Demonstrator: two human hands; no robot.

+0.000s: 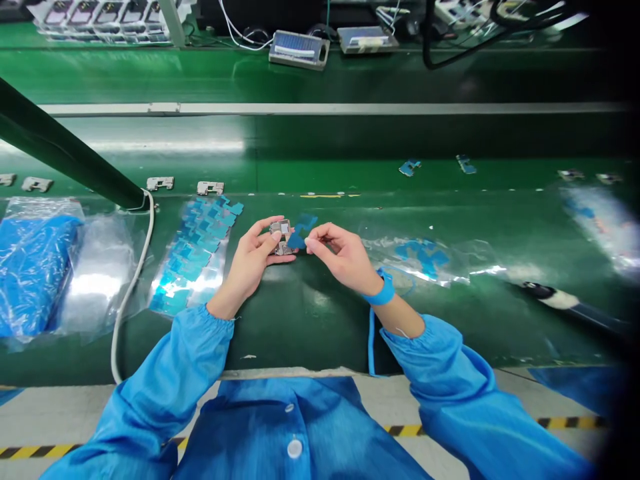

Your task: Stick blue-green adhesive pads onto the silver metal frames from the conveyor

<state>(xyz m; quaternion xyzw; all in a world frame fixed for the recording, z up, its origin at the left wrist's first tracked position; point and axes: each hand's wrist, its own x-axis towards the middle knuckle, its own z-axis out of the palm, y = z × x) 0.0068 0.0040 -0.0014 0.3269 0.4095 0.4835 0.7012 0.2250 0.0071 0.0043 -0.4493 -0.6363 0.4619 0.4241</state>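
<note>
My left hand (253, 259) is closed around a small silver circuit board (281, 248), which it holds up above the green bench. Pinched between the thumb and index finger of my right hand (345, 255) is a blue film piece (302, 231) with a notched outline. The film lies close to the board's right edge; I cannot tell whether they touch. A blue wrist strap (382, 288) circles my right wrist, its cord hanging down at the bench edge. To the left lies a sheet of blue film stickers (193, 250). Right of my hands, several loose blue film pieces (425, 257) rest on clear plastic.
Silver boards (211, 188) stand in a row along the bench's back. Two film-covered boards (410, 167) lie farther right. A plastic-wrapped blue pack (35, 270), a white cable (134, 283) and a slanted dark post (70, 147) are at left. A dark-and-white handled tool (553, 297) lies right.
</note>
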